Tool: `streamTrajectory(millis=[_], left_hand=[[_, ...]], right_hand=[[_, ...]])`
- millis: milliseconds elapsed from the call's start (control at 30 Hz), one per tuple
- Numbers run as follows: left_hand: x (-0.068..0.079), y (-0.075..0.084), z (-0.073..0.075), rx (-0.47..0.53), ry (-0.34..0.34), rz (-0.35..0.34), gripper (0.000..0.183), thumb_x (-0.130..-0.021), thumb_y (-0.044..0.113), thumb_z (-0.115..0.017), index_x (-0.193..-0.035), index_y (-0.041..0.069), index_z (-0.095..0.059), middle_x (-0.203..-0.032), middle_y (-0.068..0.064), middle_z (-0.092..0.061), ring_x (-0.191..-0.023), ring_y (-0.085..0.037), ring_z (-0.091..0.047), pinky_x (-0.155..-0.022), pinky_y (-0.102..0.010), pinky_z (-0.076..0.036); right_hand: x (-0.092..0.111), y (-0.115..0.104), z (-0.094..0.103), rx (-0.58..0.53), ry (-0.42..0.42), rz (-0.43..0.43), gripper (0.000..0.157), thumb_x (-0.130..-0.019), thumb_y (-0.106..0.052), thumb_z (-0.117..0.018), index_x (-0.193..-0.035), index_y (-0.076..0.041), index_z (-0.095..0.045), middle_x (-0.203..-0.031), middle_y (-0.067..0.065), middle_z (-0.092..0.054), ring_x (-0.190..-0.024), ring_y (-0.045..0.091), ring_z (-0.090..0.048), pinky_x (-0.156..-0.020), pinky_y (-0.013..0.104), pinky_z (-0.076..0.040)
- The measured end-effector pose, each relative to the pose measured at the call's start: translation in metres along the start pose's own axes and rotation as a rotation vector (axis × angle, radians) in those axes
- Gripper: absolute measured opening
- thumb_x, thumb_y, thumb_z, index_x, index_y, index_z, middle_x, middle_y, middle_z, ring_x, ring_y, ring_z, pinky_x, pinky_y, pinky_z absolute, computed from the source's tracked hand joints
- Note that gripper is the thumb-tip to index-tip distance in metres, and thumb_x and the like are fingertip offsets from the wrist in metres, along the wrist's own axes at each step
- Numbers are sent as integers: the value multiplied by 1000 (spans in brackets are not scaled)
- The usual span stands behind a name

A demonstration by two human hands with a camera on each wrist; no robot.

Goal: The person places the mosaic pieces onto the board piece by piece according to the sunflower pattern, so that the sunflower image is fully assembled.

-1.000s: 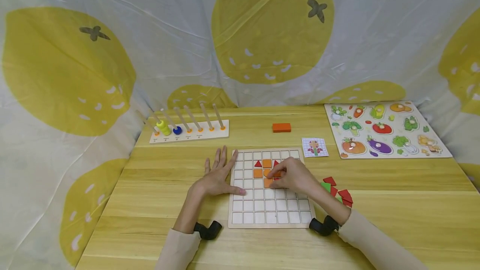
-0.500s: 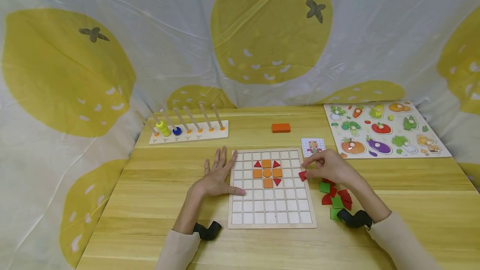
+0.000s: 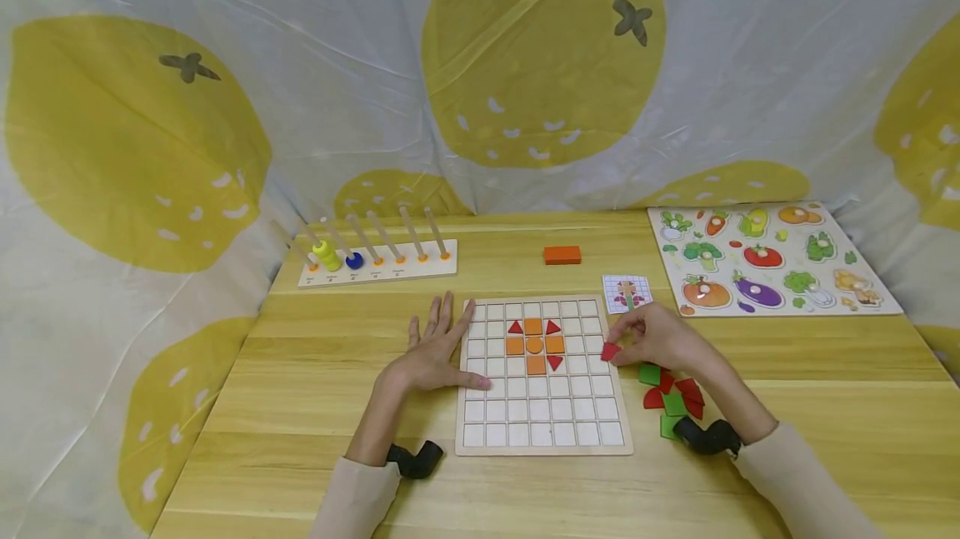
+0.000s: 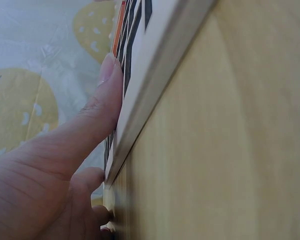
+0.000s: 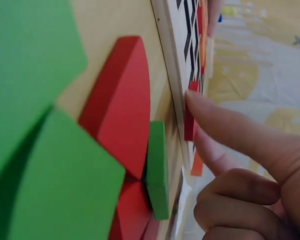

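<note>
A wooden grid board (image 3: 495,434) lies in front of me, with orange squares (image 3: 532,326), an orange circle (image 3: 534,346) and red triangles (image 3: 552,327) grouped in its upper middle cells. My left hand (image 3: 431,356) rests at its left edge, fingers spread, the thumb on the board's surface; the left wrist view shows that thumb (image 4: 107,90) over the rim. At the right edge, thumb and index finger of my right hand (image 3: 658,335) pinch a small red tile (image 3: 611,351). In the right wrist view this red tile (image 5: 190,120) stands out just above the board's rim, partly behind the thumb.
Loose red tiles (image 3: 689,391) and green tiles (image 3: 649,374) lie in a pile right of the board. A pattern card (image 3: 627,292) sits behind the right hand. Farther back are an orange block (image 3: 562,255), a peg counting stand (image 3: 378,271) and a vegetable puzzle (image 3: 780,272).
My right hand has moved from the middle of the board to its right edge, leaving a red triangle lower right of the circle, and now pinches another red tile. The left hand stays put.
</note>
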State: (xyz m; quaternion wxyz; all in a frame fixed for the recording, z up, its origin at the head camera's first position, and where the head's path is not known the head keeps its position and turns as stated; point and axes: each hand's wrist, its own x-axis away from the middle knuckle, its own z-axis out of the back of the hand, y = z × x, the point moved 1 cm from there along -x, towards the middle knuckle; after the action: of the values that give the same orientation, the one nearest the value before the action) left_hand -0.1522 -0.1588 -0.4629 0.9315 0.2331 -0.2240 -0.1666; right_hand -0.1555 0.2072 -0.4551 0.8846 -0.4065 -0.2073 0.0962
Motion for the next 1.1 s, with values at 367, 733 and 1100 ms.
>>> streamTrajectory(millis=[367,733,1100], left_hand=[[-1,-1,-1,-2,-3,0,128,-80,57,-84,-168,20,0,-170,-20,26,-158,-39,26,-120,-73,15],[0,1,1,-9,-6,3,128,-80,58,-84,-168,20,0,-170,-19,26,-158,-40,25,-121,-73,15],[0,1,1,-8,-7,3,128,-80,58,-84,-168,20,0,-170,-19,26,-158,-39,25,-121,-73,14]], right_hand=[[2,2,3,-41,-86,35,25,-79,-8,-88,-103,-7,-79,-62,-3,-34,-57,13,-35,-52,23,-26],[0,4,7,-54,-99,44,27,-78,-7,-88,-104,-5,-78,-61,-4,-30,-56,12,-32,-52,25,-25],[0,5,7,-48,-100,69,25,-78,-7,-89,-100,-4,-77,-61,-3,-36,-56,11,-36,-53,25,-27]])
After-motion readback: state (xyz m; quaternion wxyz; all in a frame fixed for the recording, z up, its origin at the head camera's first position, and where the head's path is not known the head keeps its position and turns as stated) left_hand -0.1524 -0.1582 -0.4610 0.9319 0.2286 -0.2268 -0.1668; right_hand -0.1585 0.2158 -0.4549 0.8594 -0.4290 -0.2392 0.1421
